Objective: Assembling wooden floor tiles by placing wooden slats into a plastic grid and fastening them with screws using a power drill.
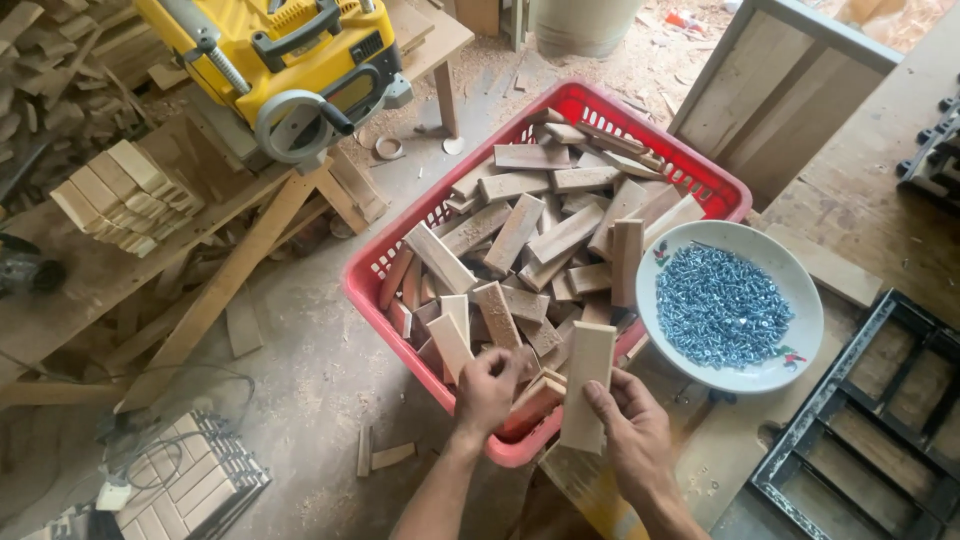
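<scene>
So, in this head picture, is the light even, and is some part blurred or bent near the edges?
Head view: soft, even daylight, with no hard shadows on the red basket. The screws in the white plate glint slightly. Both hands, left and right, are sharp. The wide lens tilts the yellow machine and bends the edges.

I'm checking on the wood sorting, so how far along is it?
Done: a stack of pale wooden blocks sits on the workbench at left. In hand: the right hand holds one light rectangular wooden block upright at the red plastic basket, while the left hand reaches among the pieces inside. Left: the basket is heaped with blocks, and the white bowl of screws looks full.
</scene>
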